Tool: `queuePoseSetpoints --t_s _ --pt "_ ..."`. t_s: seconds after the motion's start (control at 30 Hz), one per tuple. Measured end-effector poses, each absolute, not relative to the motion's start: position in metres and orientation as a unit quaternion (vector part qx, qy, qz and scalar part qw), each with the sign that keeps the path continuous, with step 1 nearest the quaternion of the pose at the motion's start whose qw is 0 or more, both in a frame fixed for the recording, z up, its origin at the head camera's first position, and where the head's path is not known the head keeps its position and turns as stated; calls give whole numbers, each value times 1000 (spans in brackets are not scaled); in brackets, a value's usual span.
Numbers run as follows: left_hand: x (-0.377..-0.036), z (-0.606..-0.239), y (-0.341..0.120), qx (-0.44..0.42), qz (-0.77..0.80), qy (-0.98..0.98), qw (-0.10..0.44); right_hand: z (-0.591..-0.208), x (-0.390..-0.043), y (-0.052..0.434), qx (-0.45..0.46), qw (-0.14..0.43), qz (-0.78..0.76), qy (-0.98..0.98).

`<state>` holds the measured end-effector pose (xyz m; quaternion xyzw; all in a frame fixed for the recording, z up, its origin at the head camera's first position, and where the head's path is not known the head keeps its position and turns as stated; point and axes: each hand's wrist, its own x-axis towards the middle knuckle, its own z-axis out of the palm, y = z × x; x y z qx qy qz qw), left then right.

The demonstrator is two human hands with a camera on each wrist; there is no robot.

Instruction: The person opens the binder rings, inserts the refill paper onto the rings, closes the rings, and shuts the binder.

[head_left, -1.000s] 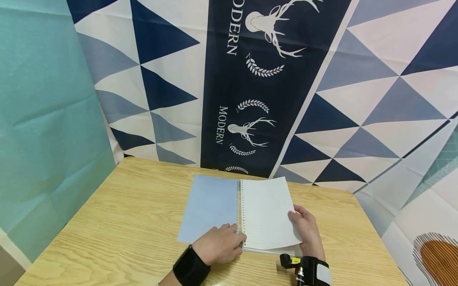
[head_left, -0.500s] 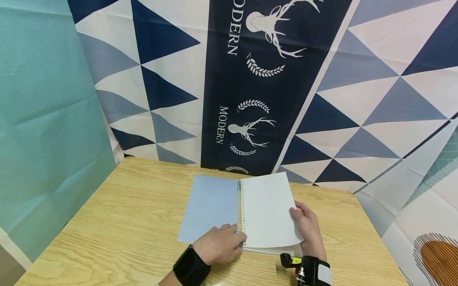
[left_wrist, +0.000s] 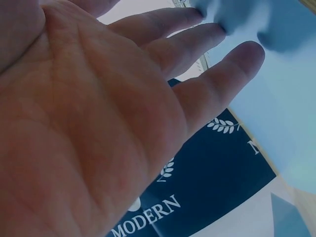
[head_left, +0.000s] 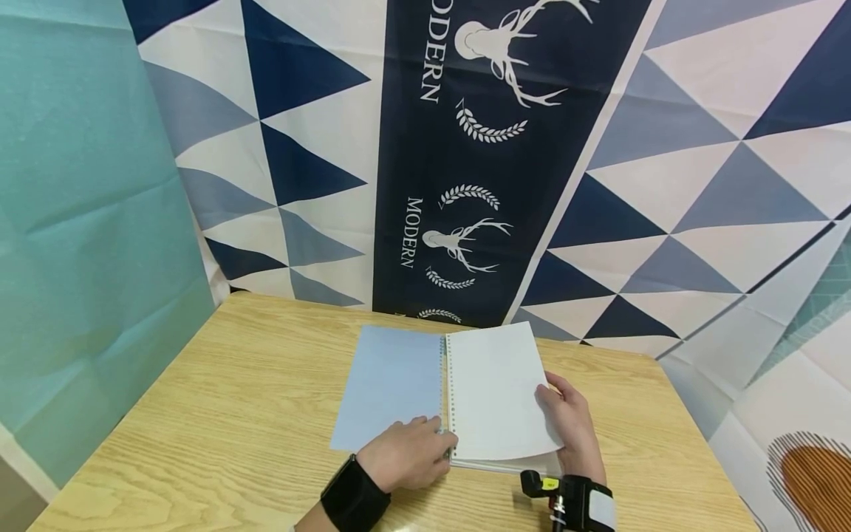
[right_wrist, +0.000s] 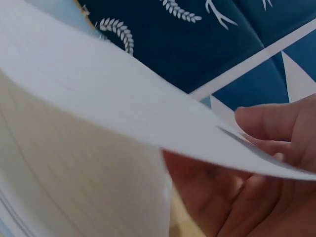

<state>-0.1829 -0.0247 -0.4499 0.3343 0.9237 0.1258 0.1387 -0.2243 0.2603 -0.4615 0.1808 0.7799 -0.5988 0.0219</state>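
Note:
An open spiral notebook (head_left: 495, 391) lies on the table, its light blue cover (head_left: 392, 384) folded out to the left. My right hand (head_left: 572, 421) pinches the right edge of the upper white pages, thumb on top and fingers beneath. In the right wrist view those lifted pages (right_wrist: 108, 89) bow up, and lined paper (right_wrist: 84, 163) shows below them. My left hand (head_left: 412, 451) rests over the lower end of the spiral binding, fingertips on the blue cover. Seen from the left wrist, its fingers (left_wrist: 217, 94) reach out fairly straight, touching the cover.
The wooden table (head_left: 253, 399) extends around the notebook. Behind it hangs a patterned cloth (head_left: 439, 162) with deer heads and triangles, and a teal cloth (head_left: 100, 222) covers the left side. Black straps (head_left: 359, 495) are worn on both wrists.
The held pages have risen slightly at their far right corner and lie a little differently, with a blank side now facing up. The left hand has stayed in place.

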Motion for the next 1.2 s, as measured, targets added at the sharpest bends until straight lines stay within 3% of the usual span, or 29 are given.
queuePoseSetpoints --t_s 0.37,0.7,1.2 --pt "-214 -448 -21 303 182 926 130 -466 -218 274 155 97 -536 824" --pt "-270 -466 0 268 162 944 104 -467 -221 276 152 102 -525 831" --pt "-300 -481 12 236 83 962 112 -469 -219 278 166 101 -555 809"
